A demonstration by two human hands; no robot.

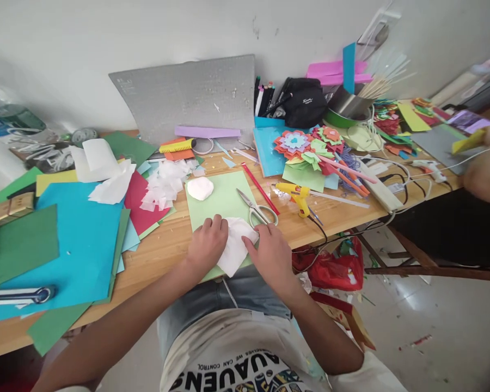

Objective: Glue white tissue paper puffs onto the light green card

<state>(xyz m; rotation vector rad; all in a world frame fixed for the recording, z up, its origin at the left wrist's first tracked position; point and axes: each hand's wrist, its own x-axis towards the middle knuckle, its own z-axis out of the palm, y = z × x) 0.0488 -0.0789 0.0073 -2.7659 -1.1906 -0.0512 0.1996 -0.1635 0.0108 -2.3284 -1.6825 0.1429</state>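
Both of my hands grip a white sheet of tissue paper near the table's front edge. My left hand has its fingers curled over the sheet's left side. At the right corner, my right hand pinches the paper between thumb and fingers. Beneath the sheet lies a light green paper. A rounded white paper piece rests on its upper left. Metal scissors lie just beyond my right hand, blades slightly apart. Past them is a red strip.
A yellow glue gun with its cord lies to the right, before paper flowers. White paper scraps and blue paper spread leftward. A grey board leans on the wall. Another person's hand is at far right.
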